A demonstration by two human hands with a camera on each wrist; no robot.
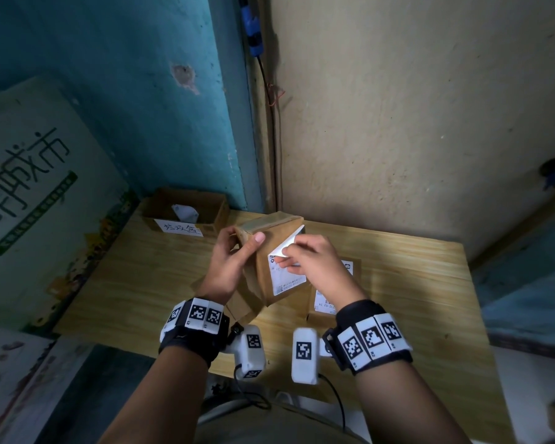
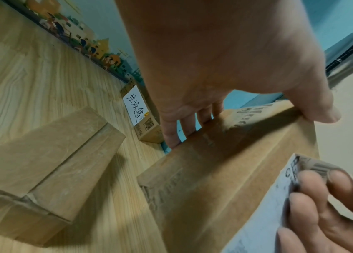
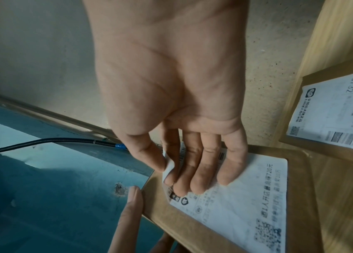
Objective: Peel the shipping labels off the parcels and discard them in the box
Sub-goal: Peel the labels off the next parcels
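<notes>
- Head view: your left hand (image 1: 234, 256) grips the tilted parcel (image 1: 263, 277) at its top edge, above the table (image 1: 414, 283); the discard box (image 1: 186, 208) sits well beyond the parcel, far-left.
- Your right hand (image 1: 314, 262) pinches the lifted corner of the shipping label (image 1: 287, 277).
- Label looks thin, probably tear-prone; hold near the peel line, pull low.
- Parcel looks light and stiff.
- Second labelled parcel (image 3: 336, 109) behind the parcel, partly hidden; print blurred.

A shabby storeroom: chipped teal wall (image 1: 161, 91), stained plaster, cardboard parcels on a wooden table (image 1: 414, 283).
</notes>
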